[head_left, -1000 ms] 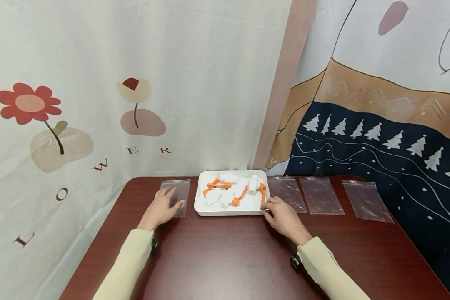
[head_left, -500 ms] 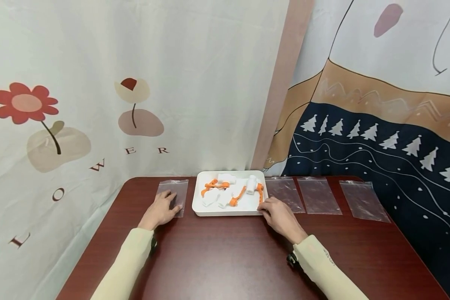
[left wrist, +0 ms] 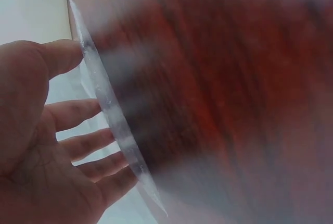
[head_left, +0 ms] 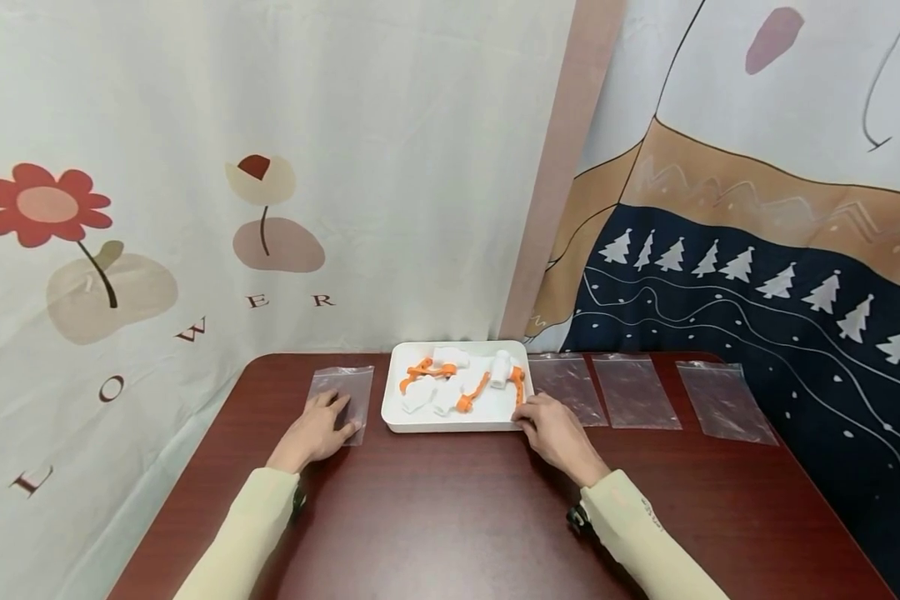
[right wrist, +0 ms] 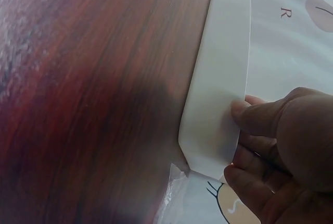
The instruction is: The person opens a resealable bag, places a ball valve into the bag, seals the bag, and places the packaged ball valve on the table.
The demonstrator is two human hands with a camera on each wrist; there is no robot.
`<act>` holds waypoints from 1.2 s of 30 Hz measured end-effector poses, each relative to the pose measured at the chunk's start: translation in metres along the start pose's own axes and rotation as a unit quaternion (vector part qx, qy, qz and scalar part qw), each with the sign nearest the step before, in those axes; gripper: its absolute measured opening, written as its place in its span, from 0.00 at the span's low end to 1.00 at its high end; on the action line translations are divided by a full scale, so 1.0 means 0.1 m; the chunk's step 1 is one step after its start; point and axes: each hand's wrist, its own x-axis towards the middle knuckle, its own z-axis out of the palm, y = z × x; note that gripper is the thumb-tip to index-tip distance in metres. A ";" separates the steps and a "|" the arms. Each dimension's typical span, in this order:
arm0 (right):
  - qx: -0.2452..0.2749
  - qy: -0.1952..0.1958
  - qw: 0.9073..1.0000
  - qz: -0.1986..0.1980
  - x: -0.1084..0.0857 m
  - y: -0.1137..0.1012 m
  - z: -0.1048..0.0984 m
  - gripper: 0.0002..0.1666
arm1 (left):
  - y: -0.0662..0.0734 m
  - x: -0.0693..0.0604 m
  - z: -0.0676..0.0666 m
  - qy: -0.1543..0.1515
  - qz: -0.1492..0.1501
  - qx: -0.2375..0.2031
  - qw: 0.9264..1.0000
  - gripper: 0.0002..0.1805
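Note:
My left hand (head_left: 311, 429) rests with spread fingers on a clear zip bag (head_left: 356, 385) lying on the table to the left of the tray. In the left wrist view the fingertips touch the bag (left wrist: 117, 122) from above. My right hand (head_left: 558, 429) pinches the near right corner of a white tray (head_left: 450, 427). Seen from the right wrist, the thumb presses the tray's outer wall (right wrist: 218, 67) and the other fingers curl about the corner. Inside the tray lie several white pieces (head_left: 499, 369), some tube-shaped, and several orange strap-like pieces (head_left: 472, 393).
Several more clear zip bags lie flat right of the tray, including a middle bag (head_left: 636, 392) and a far right one (head_left: 727, 402). The nearest is partly behind the right hand. A printed curtain (head_left: 390, 208) hangs along the table's (head_left: 435, 517) back edge.
My left hand has slid the bag slightly toward me. My right hand stays at the tray's corner, its fingers now closer around it. The head view has turned slightly right.

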 end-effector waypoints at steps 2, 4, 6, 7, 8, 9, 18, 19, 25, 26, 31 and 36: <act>0.000 0.001 1.000 0.002 0.00 0.00 0.00 0.08 | 0.02 -0.04 0.00 -0.004 -0.001 -0.001 1.000 0.36; -0.003 0.002 1.000 0.002 0.00 -0.01 0.00 0.08 | 0.04 -0.08 -0.01 -0.006 0.000 -0.003 1.000 0.36; -0.005 0.002 1.000 0.002 0.00 -0.01 0.00 0.08 | 0.06 -0.13 -0.01 -0.008 0.002 -0.003 1.000 0.36; -0.006 0.001 1.000 0.003 0.00 -0.01 0.00 0.08 | 0.07 -0.15 -0.01 -0.008 0.004 -0.003 1.000 0.36; -0.005 -0.001 1.000 0.003 0.00 -0.01 0.00 0.07 | 0.07 -0.17 0.00 -0.009 0.005 -0.003 1.000 0.36; -0.004 -0.003 1.000 0.004 0.00 -0.01 0.00 0.07 | 0.08 -0.19 0.00 -0.009 0.005 -0.001 1.000 0.36; -0.001 -0.011 1.000 0.015 0.02 0.00 0.01 0.07 | 0.11 -0.30 0.01 -0.012 0.015 -0.002 1.000 0.36; -0.002 -0.011 1.000 0.016 0.02 0.00 0.01 0.07 | 0.11 -0.32 0.01 -0.013 0.015 -0.002 1.000 0.36; -0.002 -0.019 1.000 0.021 0.01 0.00 0.01 0.07 | 0.11 -0.39 0.02 -0.017 0.018 0.003 1.000 0.36; -0.002 -0.019 1.000 0.021 0.00 0.00 0.01 0.07 | 0.12 -0.39 0.01 -0.017 0.018 0.002 1.000 0.36; -0.001 -0.021 1.000 0.023 0.02 0.00 0.00 0.07 | 0.14 -0.38 -0.04 -0.002 0.025 -0.002 1.000 0.33; 0.003 -0.030 0.999 0.028 0.04 0.00 -0.01 0.06 | 0.13 -0.31 -0.08 0.021 0.032 -0.009 0.999 0.28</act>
